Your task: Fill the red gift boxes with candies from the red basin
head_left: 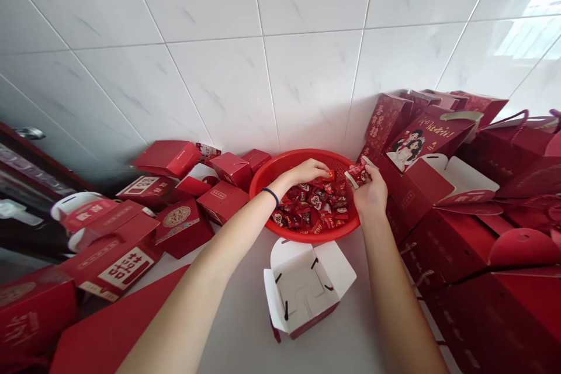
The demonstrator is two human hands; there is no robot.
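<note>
A red plastic basket point(258, 184) of wrapped candies point(315, 201) stands against the wall. My left hand point(310, 171) reaches over it, its fingers closed on a small red-orange wrapped candy point(332, 175) at the basket's far right. At the right rim, my right hand point(371, 188) is closed around several red and white wrapped candies point(357, 175). In front of the basket, an open gift box point(302, 295) shows its white inside, with its flaps folded out and black cord ends at the corners. Nothing else shows inside that box.
Closed red boxes point(175, 225) crowd the left side, one bearing a white double-happiness label point(127, 267). On the right are stacked red gift boxes point(460, 245) and bags, including one with a printed couple point(407, 149). A white tiled wall point(307, 70) rises behind the grey-white tabletop point(236, 315).
</note>
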